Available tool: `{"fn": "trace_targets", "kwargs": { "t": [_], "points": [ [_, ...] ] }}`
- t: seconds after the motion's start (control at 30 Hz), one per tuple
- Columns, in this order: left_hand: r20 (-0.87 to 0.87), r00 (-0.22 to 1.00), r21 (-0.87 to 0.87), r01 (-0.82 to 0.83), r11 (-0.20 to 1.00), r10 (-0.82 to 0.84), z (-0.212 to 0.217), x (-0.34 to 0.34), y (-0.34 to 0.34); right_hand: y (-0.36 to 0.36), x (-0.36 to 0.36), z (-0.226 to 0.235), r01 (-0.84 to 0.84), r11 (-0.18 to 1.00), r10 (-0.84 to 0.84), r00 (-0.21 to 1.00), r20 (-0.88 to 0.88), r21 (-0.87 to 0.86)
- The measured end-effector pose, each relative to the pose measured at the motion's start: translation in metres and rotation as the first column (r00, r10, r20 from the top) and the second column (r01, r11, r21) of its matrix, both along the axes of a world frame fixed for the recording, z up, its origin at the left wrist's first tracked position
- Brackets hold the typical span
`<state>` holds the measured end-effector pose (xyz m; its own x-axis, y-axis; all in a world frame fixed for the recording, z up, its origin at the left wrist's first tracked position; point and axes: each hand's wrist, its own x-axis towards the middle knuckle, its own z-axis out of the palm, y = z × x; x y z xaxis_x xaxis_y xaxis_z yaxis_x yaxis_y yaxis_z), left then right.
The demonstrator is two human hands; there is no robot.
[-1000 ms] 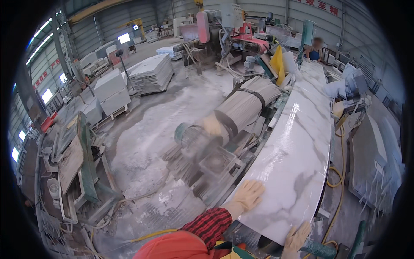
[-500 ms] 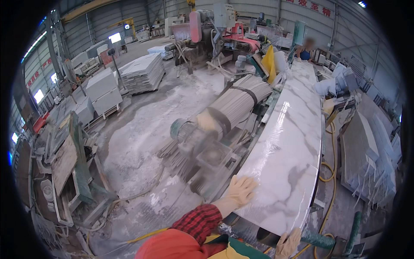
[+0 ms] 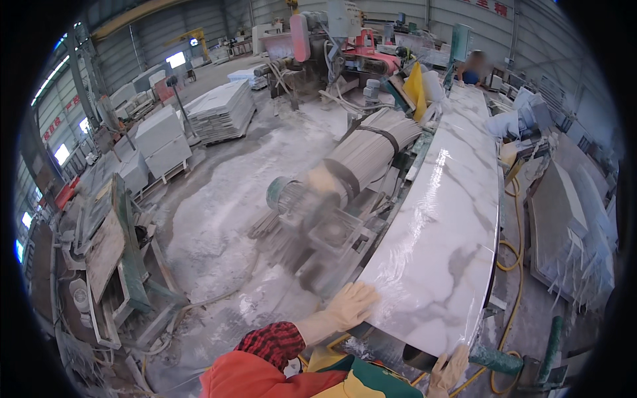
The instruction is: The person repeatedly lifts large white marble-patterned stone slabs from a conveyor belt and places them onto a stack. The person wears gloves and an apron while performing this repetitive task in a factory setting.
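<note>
A long white marble-look slab with grey veins, wet and shiny, stretches away from me. My left hand, in a pale rubber glove, is open at the slab's near left corner, its fingertips laid over the edge. At the near right corner, my right hand, in a similar glove, touches the slab's end with its fingers stretched out. The right palm is partly hidden. Under the near end shows a dark roller.
Left of the slab stands a dusty motor beside a strapped bundle of pale strips. A green pipe and yellow hose lie on the right, near leaning slabs. Another person is at the far end.
My left hand has slid left and toward me, from the slab's surface to its corner edge. My right hand stays at the near right corner. The view has shifted slightly.
</note>
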<state>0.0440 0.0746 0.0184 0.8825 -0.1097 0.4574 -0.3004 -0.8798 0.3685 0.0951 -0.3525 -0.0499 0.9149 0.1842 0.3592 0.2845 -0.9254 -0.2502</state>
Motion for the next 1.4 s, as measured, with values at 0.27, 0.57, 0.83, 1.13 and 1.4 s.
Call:
{"fn": "trace_targets", "kwargs": {
  "t": [0.27,0.57,0.83,1.13,1.4],
  "points": [
    [-0.138,0.99,0.144,0.043,0.989,-0.023,-0.016,0.052,0.012,-0.008,-0.01,-0.004,-0.02,1.0,0.022,0.992,0.121,-0.016],
    [-0.031,0.994,0.272,-0.088,0.958,0.1,-0.008,0.089,0.01,0.011,-0.02,0.02,0.059,0.998,-0.059,0.998,0.008,-0.02],
    [-0.282,0.959,0.068,0.001,0.998,0.018,0.009,0.089,0.01,0.013,-0.028,0.021,0.084,0.996,-0.084,0.996,-0.013,-0.013],
    [0.098,0.992,-0.016,0.081,0.997,-0.079,-0.008,0.023,0.009,0.015,-0.032,0.022,0.095,0.995,-0.096,0.995,-0.024,-0.013],
    [-0.195,0.976,-0.133,0.07,0.989,-0.095,-0.001,-0.036,0.004,0.009,-0.038,0.02,0.052,0.999,-0.052,0.998,-0.019,0.012]
  ]
}}
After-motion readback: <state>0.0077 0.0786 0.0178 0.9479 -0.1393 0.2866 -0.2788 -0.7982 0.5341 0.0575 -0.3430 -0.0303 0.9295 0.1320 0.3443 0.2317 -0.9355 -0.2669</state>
